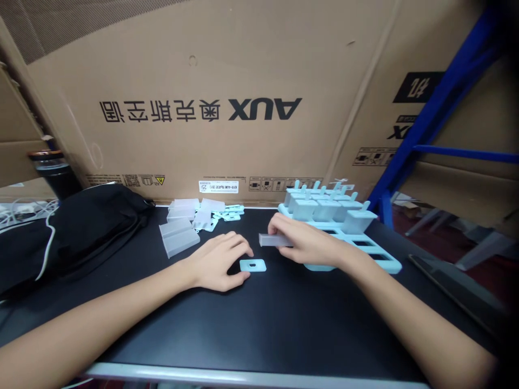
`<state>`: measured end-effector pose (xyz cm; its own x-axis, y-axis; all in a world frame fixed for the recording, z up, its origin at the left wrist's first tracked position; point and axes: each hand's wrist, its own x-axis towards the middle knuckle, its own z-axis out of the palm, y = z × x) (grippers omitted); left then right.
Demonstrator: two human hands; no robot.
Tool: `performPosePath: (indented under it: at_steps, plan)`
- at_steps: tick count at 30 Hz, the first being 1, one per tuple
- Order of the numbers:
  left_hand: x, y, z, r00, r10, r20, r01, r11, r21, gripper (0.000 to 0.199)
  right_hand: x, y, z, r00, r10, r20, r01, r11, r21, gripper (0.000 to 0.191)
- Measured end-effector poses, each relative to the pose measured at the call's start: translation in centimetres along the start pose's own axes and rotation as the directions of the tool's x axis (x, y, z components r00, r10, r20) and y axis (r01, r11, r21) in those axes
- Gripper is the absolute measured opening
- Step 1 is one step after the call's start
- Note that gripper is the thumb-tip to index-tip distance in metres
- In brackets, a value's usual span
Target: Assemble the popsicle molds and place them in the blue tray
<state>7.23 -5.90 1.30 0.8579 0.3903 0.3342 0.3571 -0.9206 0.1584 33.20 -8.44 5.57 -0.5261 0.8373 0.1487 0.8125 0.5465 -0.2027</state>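
On the black tabletop lies a small light-blue lid point(253, 265) with a slot in it. My left hand point(221, 261) is beside its left end, fingers apart, holding nothing. A translucent rectangular mold point(271, 240) is pinched in my right hand point(302, 240), just above and right of the lid. Behind and right of that hand stands a light-blue rack point(389, 265) bearing several capped molds point(359, 220) with upright sticks. Loose translucent molds point(179, 236) lie beyond my left hand, next to a pile of light-blue lids point(231, 213).
A large cardboard box point(203, 146) walls off the back. At the left are a black bag point(101, 227) with a white cable and a dark bottle point(57, 173). A dark flat device point(454, 286) and a blue metal frame point(433, 124) are at the right.
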Motion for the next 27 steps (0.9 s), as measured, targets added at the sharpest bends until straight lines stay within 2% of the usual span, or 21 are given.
performPosePath:
  at_steps: [3,7,10,14,20,27]
  plan:
    - [-0.1,-0.1,0.1,0.994,-0.099,0.035,0.102,0.99,-0.094,0.027,-0.2,0.2,-0.7,1.0,-0.007,-0.005,0.007,0.996,0.093,0.017]
    - [0.0,-0.3,0.4,0.98,-0.193,0.038,0.196,0.944,-0.264,0.027,-0.4,-0.2,-1.2,0.999,0.031,0.037,-0.04,0.959,0.282,0.03]
    - [0.0,-0.5,0.7,0.974,-0.224,0.037,0.221,0.899,-0.377,0.033,-0.3,-0.8,-1.0,1.0,-0.003,0.031,-0.008,0.94,0.341,0.036]
    - [0.1,-0.8,0.9,0.976,-0.217,0.023,0.2,0.848,-0.49,0.039,-0.1,-1.4,-0.2,0.996,-0.084,-0.024,0.087,0.941,0.328,0.044]
    - [0.1,-1.2,1.1,0.981,-0.193,-0.017,0.157,0.844,-0.512,0.041,0.2,-2.3,0.8,0.98,-0.195,-0.034,0.197,0.949,0.245,0.048]
    - [0.0,-1.8,1.5,0.982,-0.184,-0.037,0.143,0.864,-0.483,0.046,0.6,-2.9,1.8,0.978,-0.206,-0.022,0.206,0.962,0.179,0.055]
